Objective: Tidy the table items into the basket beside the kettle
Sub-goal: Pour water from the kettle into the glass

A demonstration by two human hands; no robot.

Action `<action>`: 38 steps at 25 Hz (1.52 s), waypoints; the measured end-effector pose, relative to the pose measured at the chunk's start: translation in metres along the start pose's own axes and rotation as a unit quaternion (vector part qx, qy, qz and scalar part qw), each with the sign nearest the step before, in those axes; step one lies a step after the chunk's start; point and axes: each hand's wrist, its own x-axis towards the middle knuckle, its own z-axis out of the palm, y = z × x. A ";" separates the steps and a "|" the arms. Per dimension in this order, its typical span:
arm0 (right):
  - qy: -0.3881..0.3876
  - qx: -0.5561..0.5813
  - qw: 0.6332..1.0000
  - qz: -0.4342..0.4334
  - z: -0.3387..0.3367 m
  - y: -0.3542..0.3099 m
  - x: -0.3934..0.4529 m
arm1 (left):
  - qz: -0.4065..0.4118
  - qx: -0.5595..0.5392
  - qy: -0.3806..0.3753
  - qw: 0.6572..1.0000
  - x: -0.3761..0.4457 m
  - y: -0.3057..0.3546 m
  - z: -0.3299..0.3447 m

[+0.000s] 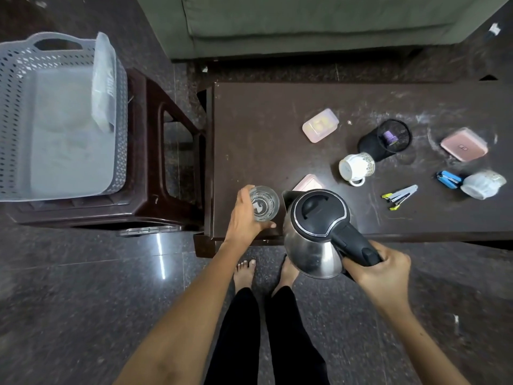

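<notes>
My left hand point(243, 218) grips a clear drinking glass point(263, 202) standing near the front left corner of the dark table point(249, 134). My right hand point(380, 269) holds the black handle of a steel kettle point(313, 234), lifted over the table's front edge with its spout toward the glass. A grey perforated basket point(16, 107) sits on a brown stool point(155, 151) to the left, with a clear packet point(104, 81) leaning inside it.
On the table lie a pink lidded box point(320, 125), a black mesh pen cup point(384, 140) on its side, a white mug point(355, 166), a pink case point(463, 148), a stapler point(401, 194), a blue stapler point(448, 179) and a tipped cup point(483, 184). A green sofa point(305, 20) stands behind.
</notes>
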 end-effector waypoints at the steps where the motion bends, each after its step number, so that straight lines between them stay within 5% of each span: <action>1: 0.001 -0.008 1.000 -0.003 0.001 -0.001 0.000 | 0.006 0.001 -0.004 1.000 -0.001 -0.003 -0.003; 22: -0.110 -0.250 0.958 -0.088 -0.007 -0.054 0.009 | 0.043 0.071 0.100 0.992 -0.015 -0.011 -0.024; 38: -0.151 -0.242 0.956 -0.069 0.000 -0.084 0.014 | 0.027 0.055 0.090 0.994 -0.016 -0.012 -0.023</action>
